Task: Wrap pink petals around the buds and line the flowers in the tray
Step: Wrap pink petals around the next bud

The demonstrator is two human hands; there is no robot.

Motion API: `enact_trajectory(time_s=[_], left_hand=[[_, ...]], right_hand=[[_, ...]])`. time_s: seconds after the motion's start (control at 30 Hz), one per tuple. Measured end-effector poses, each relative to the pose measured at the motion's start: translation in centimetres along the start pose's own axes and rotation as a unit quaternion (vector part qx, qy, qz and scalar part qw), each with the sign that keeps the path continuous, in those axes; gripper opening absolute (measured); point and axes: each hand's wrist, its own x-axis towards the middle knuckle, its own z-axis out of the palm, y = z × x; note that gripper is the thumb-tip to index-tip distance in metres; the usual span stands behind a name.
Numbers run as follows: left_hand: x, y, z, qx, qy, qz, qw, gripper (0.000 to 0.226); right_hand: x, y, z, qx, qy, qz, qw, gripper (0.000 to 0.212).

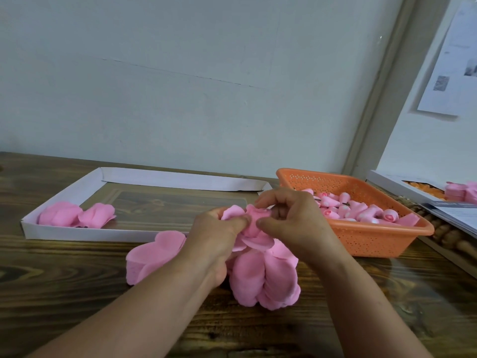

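Wooden table (77, 293) — orange basket (382, 236) right, loose petals (265, 280) underhand.

Both hands (258, 228) pinching pink flower (254, 219) above loose petals (263, 280), white tray (64, 195) left, orange basket (374, 236) right

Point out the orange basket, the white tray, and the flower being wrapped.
orange basket (371, 241): head view, front perforated wall.
white tray (85, 235): head view, near rim.
flower being wrapped (255, 218): head view, pink bud between both hands.

Right tray (387, 180) cut off (contents unclear); paper (454, 60) print illegible.
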Motion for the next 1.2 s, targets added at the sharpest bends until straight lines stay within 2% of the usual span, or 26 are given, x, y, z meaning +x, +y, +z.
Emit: enact_trajectory(time_s=[0.1, 0.27, 0.33, 0.47, 0.6, 0.83, 0.97, 1.1, 1.2], left_hand=[[0.3, 0.1, -0.3, 0.014, -0.009, -0.011, 1.000, 0.007], [-0.2, 0.3, 0.2, 0.000, -0.034, -0.017, 0.999, 0.012], [-0.2, 0.2, 0.3, 0.015, -0.023, -0.013, 1.000, 0.017], [0.1, 0.2, 0.3, 0.045, 0.040, -0.025, 0.998, 0.020], [-0.2, 0.5, 0.2, -0.003, 0.041, -0.043, 0.998, 0.017], [-0.3, 0.7, 0.3, 0.047, 0.035, -0.053, 0.997, 0.017], [-0.3, 0.9, 0.1, 0.108, -0.015, -0.041, 0.993, 0.024], [-0.6, 0.6, 0.3, 0.185, -0.065, 0.008, 0.981, 0.036], [-1.0, 0.7, 0.4, 0.193, -0.096, 0.025, 0.976, 0.043]], right_hand=[[0.0, 0.1, 0.0, 0.004, -0.014, 0.015, 1.000, 0.020], [0.4, 0.4, 0.0, 0.012, 0.089, 0.044, 0.995, 0.018], [0.5, 0.4, 0.1, 0.008, 0.104, 0.045, 0.993, 0.021], [0.3, 0.3, 0.3, -0.017, 0.072, 0.043, 0.996, 0.017], [0.3, 0.3, 0.2, -0.030, 0.051, 0.029, 0.998, 0.018], [0.0, -0.2, 0.4, -0.064, 0.015, -0.004, 0.998, 0.030], [-0.1, -0.4, 0.5, -0.111, -0.029, -0.005, 0.993, 0.028], [0.0, -0.2, 0.6, -0.092, 0.009, -0.006, 0.996, 0.032], [0.1, -0.2, 0.6, -0.077, 0.027, -0.022, 0.996, 0.035]])
